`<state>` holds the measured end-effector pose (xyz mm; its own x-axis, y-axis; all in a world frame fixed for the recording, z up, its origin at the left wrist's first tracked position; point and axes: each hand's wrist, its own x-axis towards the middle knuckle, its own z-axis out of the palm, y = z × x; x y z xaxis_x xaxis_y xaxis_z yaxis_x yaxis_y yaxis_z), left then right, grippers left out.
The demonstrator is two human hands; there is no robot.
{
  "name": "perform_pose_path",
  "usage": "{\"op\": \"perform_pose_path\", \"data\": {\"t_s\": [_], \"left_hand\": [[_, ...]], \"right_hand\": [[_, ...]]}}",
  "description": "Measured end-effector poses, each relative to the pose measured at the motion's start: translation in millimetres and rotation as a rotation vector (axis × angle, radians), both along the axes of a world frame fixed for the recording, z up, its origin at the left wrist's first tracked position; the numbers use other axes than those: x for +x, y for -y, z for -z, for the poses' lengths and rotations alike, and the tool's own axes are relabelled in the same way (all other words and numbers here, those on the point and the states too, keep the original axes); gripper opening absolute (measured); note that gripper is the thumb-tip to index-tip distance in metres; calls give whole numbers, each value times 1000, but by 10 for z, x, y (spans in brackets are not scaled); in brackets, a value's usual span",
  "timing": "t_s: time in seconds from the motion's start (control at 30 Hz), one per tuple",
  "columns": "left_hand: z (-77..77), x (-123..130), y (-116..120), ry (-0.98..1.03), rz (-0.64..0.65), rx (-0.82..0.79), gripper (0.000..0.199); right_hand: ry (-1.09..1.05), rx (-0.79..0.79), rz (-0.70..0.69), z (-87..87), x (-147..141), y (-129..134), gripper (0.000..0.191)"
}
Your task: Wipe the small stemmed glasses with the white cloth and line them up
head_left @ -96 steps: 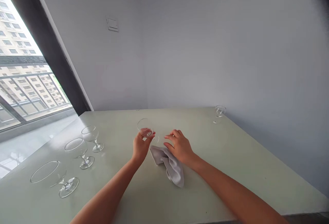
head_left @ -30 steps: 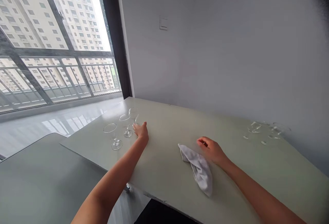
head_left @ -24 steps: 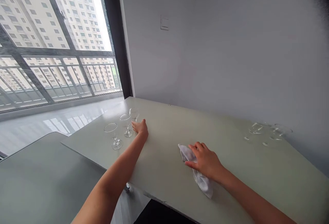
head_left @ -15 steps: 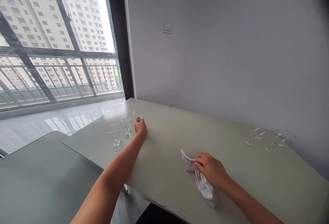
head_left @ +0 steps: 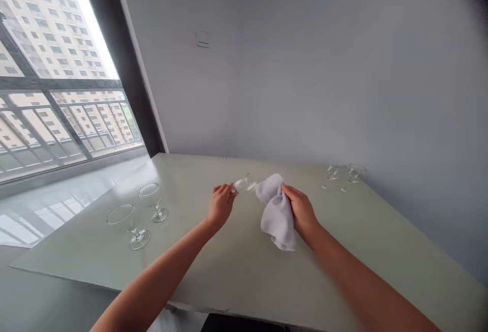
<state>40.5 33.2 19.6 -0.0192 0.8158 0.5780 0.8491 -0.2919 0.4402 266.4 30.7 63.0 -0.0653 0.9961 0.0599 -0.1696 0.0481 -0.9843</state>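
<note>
1. The left hand (head_left: pixel 220 205) is closed on a glass (head_left: pixel 242 185), its fingers (head_left: pixel 227 188) pinching the glass's narrow end. The glass is held on its side, nearly level, over the table (head_left: pixel 198 174), midway between the two hands.
2. The right hand (head_left: pixel 301 209) clenches a towel (head_left: pixel 277 217), white and bunched into a loose wad, with its top edge touching the far end of the glass. (Whether that end sits inside the folds is hidden by the cloth.)
3. As I judge it, the step in hand is bringing the towel and the glass together, with one hand on each. The next move calls for a steady pinch on the glass and light pressure from the towel, because the thin glass is held by fingertips alone.
4. On the left of the table stand an upright glass (head_left: pixel 157 211) and a nearer upright glass (head_left: pixel 129 230), both well apart from the hands. Near the far right edge are a far glass (head_left: pixel 333 172) and another far glass (head_left: pixel 356 171).
</note>
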Motion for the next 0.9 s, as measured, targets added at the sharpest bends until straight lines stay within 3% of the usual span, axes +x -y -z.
{"op": "perform_pose_path", "data": {"t_s": [0.27, 0.37, 0.5, 0.67, 0.8, 0.9], "left_hand": [[-57, 126, 65, -240, 127, 50, 28], [-92, 114, 109, -301, 192, 40, 28], [-147, 104, 160, -362, 293, 26, 27], [-295, 74, 199, -365, 321, 37, 29], [-461, 49, 228, -362, 378, -29, 29], [-611, 23, 243, -356, 461, -124, 34]], "right_hand": [[231, 197, -136, 98, -188, 149, 34], [297, 228, -302, 102, -125, 174, 44], [337, 155, -490, 130, -58, 154, 38], [195, 60, -507, 164, -48, 130, 32], [107, 10, -535, 86, 0, 205, 35], [275, 88, -554, 25, 77, 313, 42]]}}
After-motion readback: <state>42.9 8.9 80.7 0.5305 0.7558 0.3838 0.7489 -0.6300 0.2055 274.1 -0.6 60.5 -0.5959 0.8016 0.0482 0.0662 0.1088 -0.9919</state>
